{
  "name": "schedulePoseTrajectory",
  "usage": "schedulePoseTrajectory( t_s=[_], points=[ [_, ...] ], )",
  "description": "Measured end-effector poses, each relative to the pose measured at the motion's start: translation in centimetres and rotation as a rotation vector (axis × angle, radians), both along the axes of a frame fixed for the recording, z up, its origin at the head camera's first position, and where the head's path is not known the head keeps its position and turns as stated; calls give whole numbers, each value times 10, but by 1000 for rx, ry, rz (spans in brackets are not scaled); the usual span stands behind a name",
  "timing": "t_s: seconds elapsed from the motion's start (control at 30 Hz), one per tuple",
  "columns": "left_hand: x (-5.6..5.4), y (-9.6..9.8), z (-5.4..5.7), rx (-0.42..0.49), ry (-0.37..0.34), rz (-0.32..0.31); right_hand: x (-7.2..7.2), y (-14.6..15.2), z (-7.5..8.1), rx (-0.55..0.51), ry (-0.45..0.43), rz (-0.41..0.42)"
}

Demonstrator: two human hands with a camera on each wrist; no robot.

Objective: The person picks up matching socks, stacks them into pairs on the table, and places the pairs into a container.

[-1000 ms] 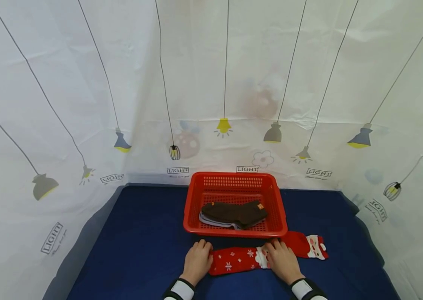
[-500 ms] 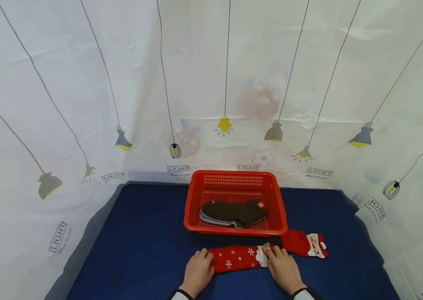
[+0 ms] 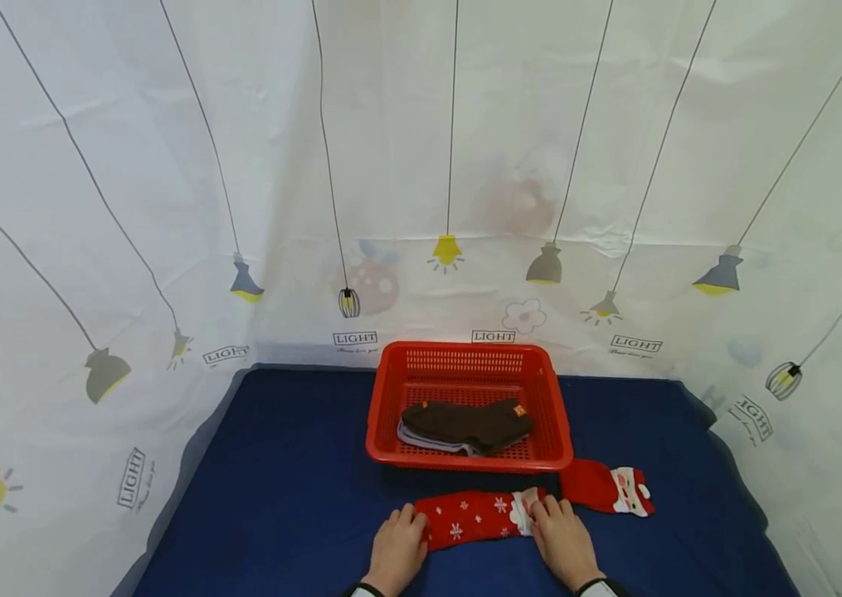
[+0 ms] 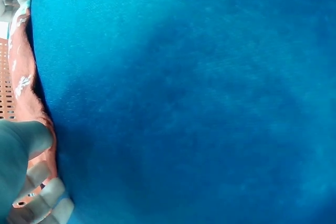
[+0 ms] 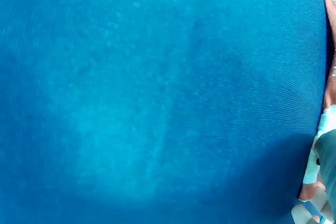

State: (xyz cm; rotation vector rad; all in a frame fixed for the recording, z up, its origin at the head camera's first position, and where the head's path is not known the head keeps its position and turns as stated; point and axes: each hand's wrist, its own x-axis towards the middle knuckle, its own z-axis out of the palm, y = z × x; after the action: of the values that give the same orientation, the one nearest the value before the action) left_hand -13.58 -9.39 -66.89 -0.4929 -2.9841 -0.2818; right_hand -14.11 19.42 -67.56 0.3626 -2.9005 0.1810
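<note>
A red sock (image 3: 465, 516) with white snowflakes and a white-bearded face at its right end lies flat on the dark blue cloth. At its left end my left hand (image 3: 398, 547) pinches the fabric between thumb and fingers. My right hand (image 3: 564, 541) pinches the near side of the face end; its fingers hide part of the face. The left wrist view shows the left thumb (image 4: 34, 137) on the sock, its fingers curled beyond. Most of the right hand is out of the right wrist view. A second red sock (image 3: 591, 484) with a similar face lies to the right.
Just behind the sock stands a red perforated basket (image 3: 421, 460). Inside it a dark brown sock (image 3: 458, 423) with orange marks lies on grey socks (image 3: 431, 444). A white sheet (image 3: 421, 166) printed with hanging lamps rises behind and at both sides.
Since a second ago, the right hand has shifted slightly toward the near side, uncovering more of the face. The left hand has moved slightly right and nearer. Basket and second sock stay put.
</note>
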Motion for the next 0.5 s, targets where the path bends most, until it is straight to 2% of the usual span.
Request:
schedulePoseTrajectory(
  t_s=[0.23, 0.37, 0.5],
  points=[
    [-4, 6, 1, -15, -2, 7, -1, 0, -3, -7, -8, 8],
    [-3, 8, 0, 6, 45, 12, -2, -1, -6, -9, -18, 23],
    [-4, 9, 0, 20, 79, 1, -3, -1, -5, -16, 24, 45]
  ],
)
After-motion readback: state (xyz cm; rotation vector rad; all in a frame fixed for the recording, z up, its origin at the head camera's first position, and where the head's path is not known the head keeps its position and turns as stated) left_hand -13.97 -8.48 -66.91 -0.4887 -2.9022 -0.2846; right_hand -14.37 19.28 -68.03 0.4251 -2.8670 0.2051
